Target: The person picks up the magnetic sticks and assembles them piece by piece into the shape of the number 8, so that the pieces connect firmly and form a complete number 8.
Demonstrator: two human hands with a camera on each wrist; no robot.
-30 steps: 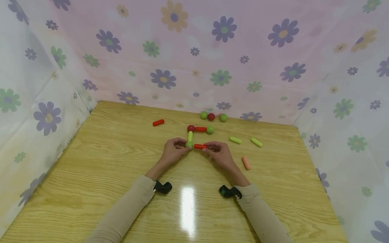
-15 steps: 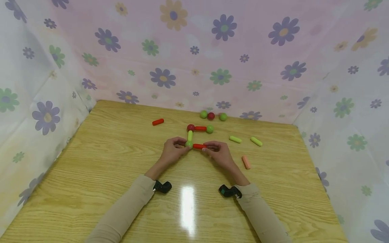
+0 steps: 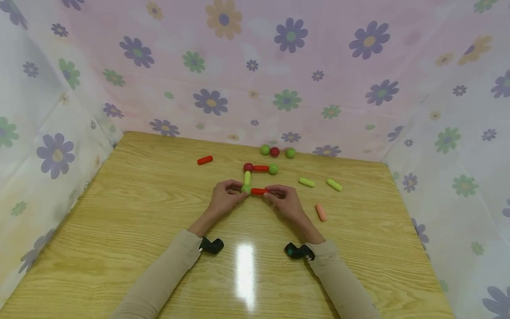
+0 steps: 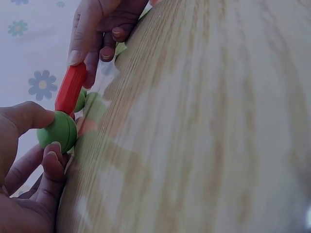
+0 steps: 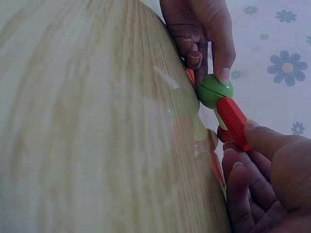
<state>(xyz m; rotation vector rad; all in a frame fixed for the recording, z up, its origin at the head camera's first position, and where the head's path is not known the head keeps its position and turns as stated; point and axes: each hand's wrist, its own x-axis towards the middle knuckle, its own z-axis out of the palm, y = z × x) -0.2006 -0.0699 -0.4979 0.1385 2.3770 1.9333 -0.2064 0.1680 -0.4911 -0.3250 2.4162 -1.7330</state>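
My left hand point(image 3: 224, 198) pinches a green ball point(image 3: 245, 189) between thumb and fingers. From the right, my right hand point(image 3: 287, 202) grips the outer end of a red stick point(image 3: 258, 191). In the left wrist view, the near end of the red stick point(image 4: 71, 88) meets the green ball point(image 4: 57, 130); how deep it sits is hidden. A yellow-green stick point(image 3: 247, 178) runs from this ball to a dark red ball point(image 3: 248, 167). Another red stick, behind my hands, joins the dark red ball to a second green ball point(image 3: 273, 169).
Two green balls and a dark red ball point(image 3: 274, 152) lie along the table's back edge. A loose red stick point(image 3: 205, 160) is at back left. To the right lie two yellow-green sticks point(image 3: 307, 182) and an orange stick point(image 3: 320, 212). Flowered cloth surrounds the wooden table point(image 3: 159, 177).
The red stick in my right hand has moved left; the gap between it and the green ball has closed. My left hand keeps its hold on the ball.
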